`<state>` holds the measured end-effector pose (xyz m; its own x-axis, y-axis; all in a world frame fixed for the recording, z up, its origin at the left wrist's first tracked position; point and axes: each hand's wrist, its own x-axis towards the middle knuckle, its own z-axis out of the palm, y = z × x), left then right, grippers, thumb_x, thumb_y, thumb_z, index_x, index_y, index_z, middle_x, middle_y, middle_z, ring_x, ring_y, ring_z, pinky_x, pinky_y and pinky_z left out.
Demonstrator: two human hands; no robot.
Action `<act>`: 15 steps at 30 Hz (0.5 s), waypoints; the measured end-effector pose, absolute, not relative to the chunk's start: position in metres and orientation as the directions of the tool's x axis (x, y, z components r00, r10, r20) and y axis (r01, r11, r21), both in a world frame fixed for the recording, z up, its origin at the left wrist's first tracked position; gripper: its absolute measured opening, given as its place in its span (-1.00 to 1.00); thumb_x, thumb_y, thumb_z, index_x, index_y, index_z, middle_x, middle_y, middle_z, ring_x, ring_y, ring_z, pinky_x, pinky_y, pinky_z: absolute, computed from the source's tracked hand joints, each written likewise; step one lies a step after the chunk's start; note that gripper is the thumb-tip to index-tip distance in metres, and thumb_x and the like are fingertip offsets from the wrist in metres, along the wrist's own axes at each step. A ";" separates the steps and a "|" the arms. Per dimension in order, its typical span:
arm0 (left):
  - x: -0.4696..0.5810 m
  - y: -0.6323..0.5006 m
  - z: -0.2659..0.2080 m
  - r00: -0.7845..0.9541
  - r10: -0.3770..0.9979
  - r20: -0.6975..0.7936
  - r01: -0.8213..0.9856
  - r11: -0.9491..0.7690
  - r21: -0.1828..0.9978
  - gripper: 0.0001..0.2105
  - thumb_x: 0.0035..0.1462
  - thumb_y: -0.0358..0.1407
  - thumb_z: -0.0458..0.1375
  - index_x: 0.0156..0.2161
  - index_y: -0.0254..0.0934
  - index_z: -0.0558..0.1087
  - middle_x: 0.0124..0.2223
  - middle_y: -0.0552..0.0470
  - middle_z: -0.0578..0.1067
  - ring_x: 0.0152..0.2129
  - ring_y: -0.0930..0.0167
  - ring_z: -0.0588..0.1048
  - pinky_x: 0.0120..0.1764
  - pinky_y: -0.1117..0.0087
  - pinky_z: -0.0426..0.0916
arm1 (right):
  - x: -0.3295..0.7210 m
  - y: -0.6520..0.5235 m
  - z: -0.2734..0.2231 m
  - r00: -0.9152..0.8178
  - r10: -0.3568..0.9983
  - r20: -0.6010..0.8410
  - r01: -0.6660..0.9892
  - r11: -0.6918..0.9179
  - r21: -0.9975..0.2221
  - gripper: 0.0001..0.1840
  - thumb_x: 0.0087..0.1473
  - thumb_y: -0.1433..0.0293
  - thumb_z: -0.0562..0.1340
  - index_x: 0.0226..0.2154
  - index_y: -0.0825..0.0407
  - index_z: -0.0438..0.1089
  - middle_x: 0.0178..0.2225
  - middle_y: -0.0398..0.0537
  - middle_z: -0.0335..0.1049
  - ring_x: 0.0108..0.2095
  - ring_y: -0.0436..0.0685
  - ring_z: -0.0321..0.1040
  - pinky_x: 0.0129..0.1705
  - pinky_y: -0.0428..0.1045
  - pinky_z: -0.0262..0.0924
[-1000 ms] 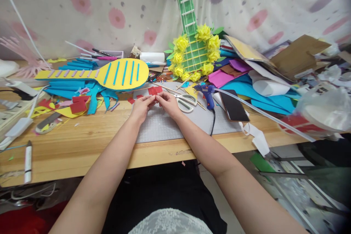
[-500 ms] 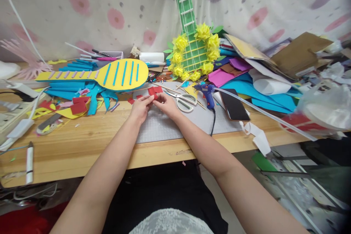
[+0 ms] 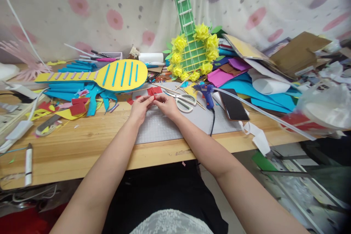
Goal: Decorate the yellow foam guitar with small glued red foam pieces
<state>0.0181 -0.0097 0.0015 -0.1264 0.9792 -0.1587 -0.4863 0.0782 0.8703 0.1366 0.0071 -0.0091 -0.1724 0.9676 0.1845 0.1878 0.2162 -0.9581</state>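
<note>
My left hand (image 3: 140, 108) and my right hand (image 3: 166, 105) meet over the grey cutting mat (image 3: 159, 131). Both are closed, pinching a small piece of red crepe paper (image 3: 154, 97) between the fingertips; the fingers hide part of it. More red paper (image 3: 155, 90) shows just behind the fingers. White-handled scissors (image 3: 184, 101) lie beside my right hand. Further right is a blue glue gun (image 3: 207, 97) with a long clear glue stick (image 3: 257, 110) sticking out of its back.
A yellow paper instrument (image 3: 124, 75) with blue strips lies at the back left. A green paper guitar (image 3: 189, 49) with yellow flowers leans on the curtain. A phone (image 3: 234, 105) lies right of the glue gun. Blue paper (image 3: 270, 93) and scraps (image 3: 79, 106) lie at both sides.
My fingers have drawn closer together on the red paper, and less of it shows between them. The other things stay where they were, apart from a slight camera shift.
</note>
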 end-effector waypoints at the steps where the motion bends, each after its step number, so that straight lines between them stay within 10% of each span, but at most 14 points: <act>1: 0.018 -0.010 0.001 -0.123 0.982 -0.147 -0.478 0.071 0.875 -0.70 -0.44 -0.29 0.41 -0.50 -0.36 0.48 -0.49 0.06 0.49 -0.51 0.53 0.44 -0.28 0.45 0.33 | 0.137 0.007 -0.009 -0.172 0.968 0.182 0.189 0.214 -0.958 -0.90 -0.10 0.36 0.23 -0.49 0.08 0.37 -0.47 -0.16 0.41 -0.45 -0.04 0.31 -0.32 -0.10 0.20; 15: 0.010 -0.004 -0.006 -0.255 0.967 -0.026 -0.129 -0.007 0.992 -0.68 -0.38 -0.19 0.36 -0.43 -0.35 0.55 -0.44 -0.04 0.54 -0.48 0.41 0.45 -0.32 0.38 0.32 | 0.147 0.007 0.001 -0.289 0.946 0.148 0.428 0.266 -0.863 -0.81 -0.09 0.30 0.26 -0.39 0.07 0.38 -0.42 -0.15 0.43 -0.45 -0.05 0.29 -0.37 -0.11 0.16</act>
